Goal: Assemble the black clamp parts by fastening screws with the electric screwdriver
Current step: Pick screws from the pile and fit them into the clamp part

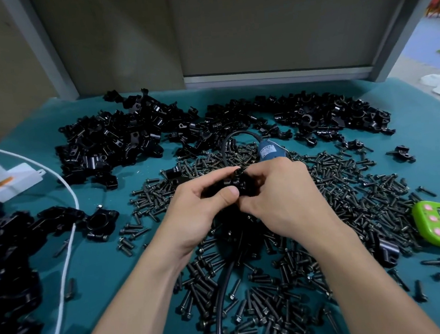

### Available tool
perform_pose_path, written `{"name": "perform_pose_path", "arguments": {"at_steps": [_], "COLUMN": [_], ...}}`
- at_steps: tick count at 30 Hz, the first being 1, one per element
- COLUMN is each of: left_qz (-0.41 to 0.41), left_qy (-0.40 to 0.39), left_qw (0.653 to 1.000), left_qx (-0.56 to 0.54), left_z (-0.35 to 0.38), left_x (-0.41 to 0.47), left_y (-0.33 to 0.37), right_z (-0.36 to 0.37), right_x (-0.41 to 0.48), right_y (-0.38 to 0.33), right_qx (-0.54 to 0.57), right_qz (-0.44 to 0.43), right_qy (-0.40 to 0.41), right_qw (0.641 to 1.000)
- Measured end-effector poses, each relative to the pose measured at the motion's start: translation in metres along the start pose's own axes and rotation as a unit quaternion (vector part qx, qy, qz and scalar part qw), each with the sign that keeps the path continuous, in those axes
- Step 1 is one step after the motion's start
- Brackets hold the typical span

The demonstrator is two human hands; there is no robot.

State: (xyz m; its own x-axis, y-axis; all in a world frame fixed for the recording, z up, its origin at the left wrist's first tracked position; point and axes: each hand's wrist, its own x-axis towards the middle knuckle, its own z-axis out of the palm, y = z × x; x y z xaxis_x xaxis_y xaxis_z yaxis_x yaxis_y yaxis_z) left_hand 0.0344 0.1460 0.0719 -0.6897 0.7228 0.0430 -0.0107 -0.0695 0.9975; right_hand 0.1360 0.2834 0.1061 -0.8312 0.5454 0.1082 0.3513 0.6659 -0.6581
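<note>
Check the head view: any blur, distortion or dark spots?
Head view: wide-angle distortion bows the wall frame; the white box and clamp pile at the left edge are smeared; the clamp part in the left hand and right hand shows no detail.

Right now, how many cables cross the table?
2: the black rubber cable runs from the blue electric screwdriver toward the near edge; the white cable curves down the left side.

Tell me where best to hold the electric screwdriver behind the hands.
Grip the electric screwdriver by its blue barrel, from the right: the cord leaves its far end and loops left. Its near end is hidden behind the right hand.
</note>
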Motion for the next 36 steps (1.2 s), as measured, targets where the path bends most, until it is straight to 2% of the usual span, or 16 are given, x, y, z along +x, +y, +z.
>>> {"name": "perform_pose_path", "arguments": {"at_steps": [4,9,14,18,22,25,28,31,36], "left_qz": [0.007,0.022,0.018,0.024,0.040,0.019,0.006,-0.017,-0.023], "left_qy": [-0.023,0.002,0.021,0.004,0.028,0.045,0.027,0.033,0.011], "left_qw": [1.000,0.999,0.996,0.999,0.999,0.997,0.989,0.984,0.987], "left_qx": [0.013,0.029,0.083,0.043,0.009,-0.066,-0.145,-0.172,-0.160], "left_z": [-0.001,-0.003,0.000,0.002,0.006,0.006,0.006,0.006,0.003], "left_x": [0.000,0.001,0.001,-0.001,-0.001,0.000,0.000,-0.001,-0.001], "left_y": [-0.001,0.000,-0.003,-0.003,-0.002,-0.001,0.002,0.004,0.004], "right_z": [-0.002,0.003,0.009,0.009,0.004,0.000,0.000,0.003,0.005], "right_x": [-0.001,0.001,0.001,0.000,-0.002,-0.003,-0.003,-0.005,-0.006], "right_y": [-0.003,-0.004,-0.004,-0.006,-0.007,-0.008,-0.011,-0.013,-0.014], "right_qx": [-0.030,0.012,-0.001,-0.007,0.020,0.117,0.234,0.227,0.199], "right_qz": [0.018,0.032,0.031,0.025,0.000,-0.011,0.015,0.010,0.000], "right_qy": [-0.031,-0.017,-0.018,-0.009,-0.005,-0.012,-0.006,0.024,0.027], "right_qw": [0.999,0.999,0.999,1.000,1.000,0.993,0.972,0.974,0.980]}}
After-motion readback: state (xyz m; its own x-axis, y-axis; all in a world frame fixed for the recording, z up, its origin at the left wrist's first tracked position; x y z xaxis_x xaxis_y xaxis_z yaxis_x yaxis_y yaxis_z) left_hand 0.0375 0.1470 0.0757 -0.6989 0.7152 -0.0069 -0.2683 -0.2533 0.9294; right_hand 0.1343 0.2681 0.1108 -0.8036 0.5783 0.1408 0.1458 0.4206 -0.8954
